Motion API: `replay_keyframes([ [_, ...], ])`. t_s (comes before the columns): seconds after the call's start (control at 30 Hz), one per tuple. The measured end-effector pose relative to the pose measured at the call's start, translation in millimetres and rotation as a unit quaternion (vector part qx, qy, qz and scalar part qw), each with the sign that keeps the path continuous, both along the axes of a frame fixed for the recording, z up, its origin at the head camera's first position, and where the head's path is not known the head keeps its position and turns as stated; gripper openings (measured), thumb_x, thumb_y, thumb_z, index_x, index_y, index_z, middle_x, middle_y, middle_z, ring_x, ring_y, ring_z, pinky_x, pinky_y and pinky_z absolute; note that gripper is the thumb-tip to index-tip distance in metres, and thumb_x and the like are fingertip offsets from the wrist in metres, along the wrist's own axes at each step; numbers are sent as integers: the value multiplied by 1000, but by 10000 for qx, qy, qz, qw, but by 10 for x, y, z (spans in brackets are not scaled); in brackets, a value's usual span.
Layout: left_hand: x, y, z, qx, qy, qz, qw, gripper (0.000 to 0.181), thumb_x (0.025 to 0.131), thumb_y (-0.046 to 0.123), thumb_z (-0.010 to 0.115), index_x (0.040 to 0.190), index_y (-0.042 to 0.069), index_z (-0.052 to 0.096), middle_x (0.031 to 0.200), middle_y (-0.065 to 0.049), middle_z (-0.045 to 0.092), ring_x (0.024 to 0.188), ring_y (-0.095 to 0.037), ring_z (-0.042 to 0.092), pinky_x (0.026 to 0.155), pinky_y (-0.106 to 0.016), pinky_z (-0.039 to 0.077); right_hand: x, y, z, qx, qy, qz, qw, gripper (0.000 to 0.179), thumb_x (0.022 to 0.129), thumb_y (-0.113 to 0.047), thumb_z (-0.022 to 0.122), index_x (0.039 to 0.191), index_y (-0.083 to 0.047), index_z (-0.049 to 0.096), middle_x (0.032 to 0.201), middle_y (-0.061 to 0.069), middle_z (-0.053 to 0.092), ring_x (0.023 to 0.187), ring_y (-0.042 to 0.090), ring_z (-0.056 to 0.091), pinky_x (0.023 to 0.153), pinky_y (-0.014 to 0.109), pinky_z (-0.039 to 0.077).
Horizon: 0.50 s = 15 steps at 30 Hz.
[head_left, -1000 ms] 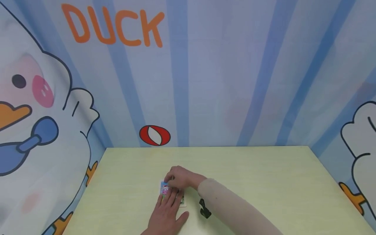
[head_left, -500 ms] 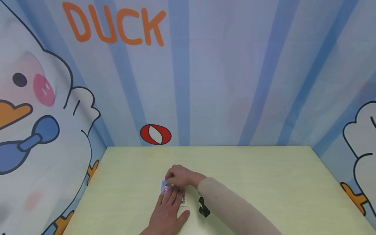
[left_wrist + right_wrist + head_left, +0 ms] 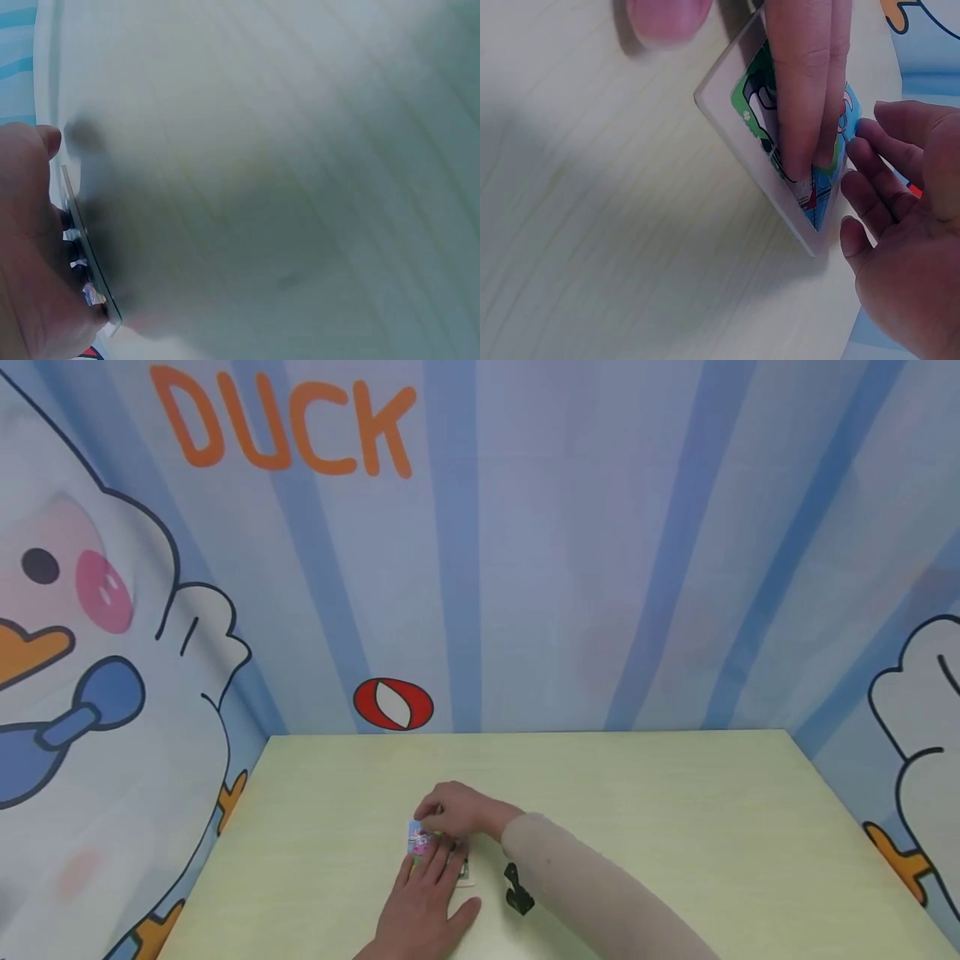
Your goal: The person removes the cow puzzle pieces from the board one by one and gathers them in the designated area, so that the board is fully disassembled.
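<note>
A small jigsaw puzzle with a pale rim and a bright cartoon picture lies on the table. My left hand rests on it from the near side, its straight fingers across the picture and its thumb spread away. At the far edge is my right hand, fingers curled, with thumb and index tips meeting at the blue corner of the picture in the head view. Its fingertips line that edge in the right wrist view. The left wrist view catches the puzzle edge-on beside the left hand. Both hands hide much of the picture.
A small black object appears beside the right sleeve. The pale yellow table meets a striped blue backdrop at its back edge, with cartoon ducks printed on the sides.
The view shifts slightly with the head. Both hands stay at the puzzle, the left still resting on it and the right barely moving at the far edge.
</note>
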<state>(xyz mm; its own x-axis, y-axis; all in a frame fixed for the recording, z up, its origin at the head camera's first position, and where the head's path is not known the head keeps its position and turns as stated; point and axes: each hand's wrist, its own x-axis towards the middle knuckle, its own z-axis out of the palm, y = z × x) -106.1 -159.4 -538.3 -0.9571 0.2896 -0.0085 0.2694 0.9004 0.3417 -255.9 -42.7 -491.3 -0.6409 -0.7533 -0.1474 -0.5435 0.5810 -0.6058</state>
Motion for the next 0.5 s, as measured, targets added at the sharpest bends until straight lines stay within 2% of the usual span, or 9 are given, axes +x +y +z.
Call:
replay_keyframes([
  [0.13,-2,8,28,-25,41,21,10000,78,107,61,50,166,10,40,174,-12,31,160,-35,29,124,-65,27,-7,-7,-1,10,107,16,9999,24,105,-15,67,124,-9,80,112,2,72,99,12,62,98,29,52],
  [0.23,-9,26,23,140,93,75,9998,76,108,59,50,164,8,43,174,-13,32,160,-37,30,124,-65,27,-12,-14,-25,39,121,-45,9999,23,104,-17,68,122,-10,81,109,0,71,96,10,61,97,28,52],
  [0.4,-36,56,-50,495,222,208,9983,71,109,54,51,160,5,47,171,-17,36,159,-42,31,123,-68,26,-29,-23,-52,68,95,-161,9998,22,104,-18,69,120,-12,82,107,-3,72,95,8,60,98,27,51],
  [0.5,-53,68,-87,531,319,274,9977,69,109,54,51,159,6,49,171,-17,37,158,-41,31,123,-68,26,-31,-22,-40,43,93,-183,9998,21,103,-18,70,119,-12,82,106,-4,72,94,8,60,97,27,52],
])
